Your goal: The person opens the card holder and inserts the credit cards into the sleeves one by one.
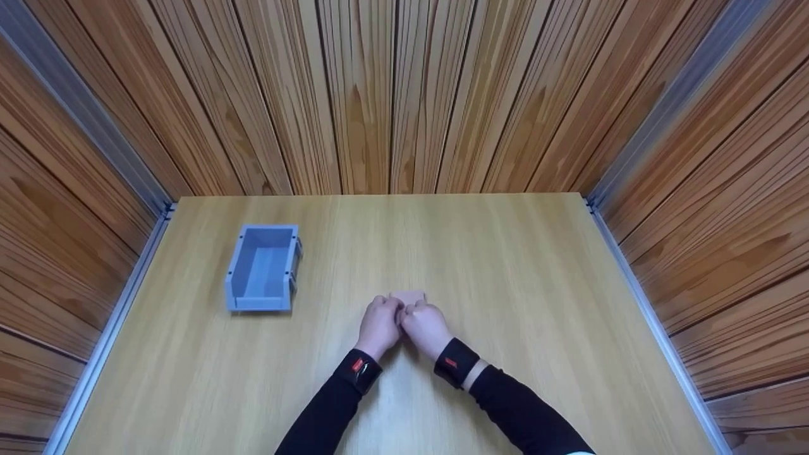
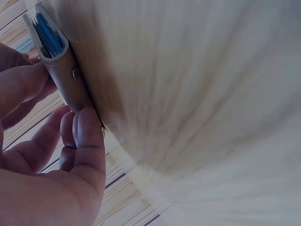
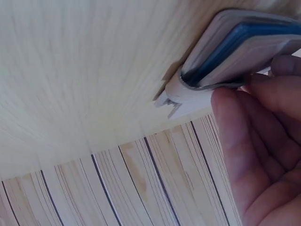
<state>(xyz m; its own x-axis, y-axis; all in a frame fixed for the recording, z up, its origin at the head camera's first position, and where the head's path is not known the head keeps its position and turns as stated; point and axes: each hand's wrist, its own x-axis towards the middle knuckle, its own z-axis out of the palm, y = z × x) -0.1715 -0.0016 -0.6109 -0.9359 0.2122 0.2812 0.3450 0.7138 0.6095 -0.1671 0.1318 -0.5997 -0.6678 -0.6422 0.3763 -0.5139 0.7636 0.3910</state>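
A small pale pink card wallet (image 1: 409,296) is between the two hands near the middle of the table. In the left wrist view, the wallet (image 2: 70,82) shows a rounded spine with a metal snap and blue leaves inside. My left hand (image 1: 379,323) pinches one end of it between thumb and fingers (image 2: 89,136). From the other side my right hand (image 1: 426,325) grips the wallet's cover. The right wrist view shows the wallet (image 3: 221,52) partly spread, its blue layer between pale covers, with the right thumb and fingers (image 3: 230,117) at the lower cover's edge.
A blue-grey open bin (image 1: 262,268) stands on the left part of the wooden table (image 1: 505,253). Wood-plank walls (image 1: 379,95) rise at the back and both sides, with metal rails (image 1: 657,322) along the table's side edges.
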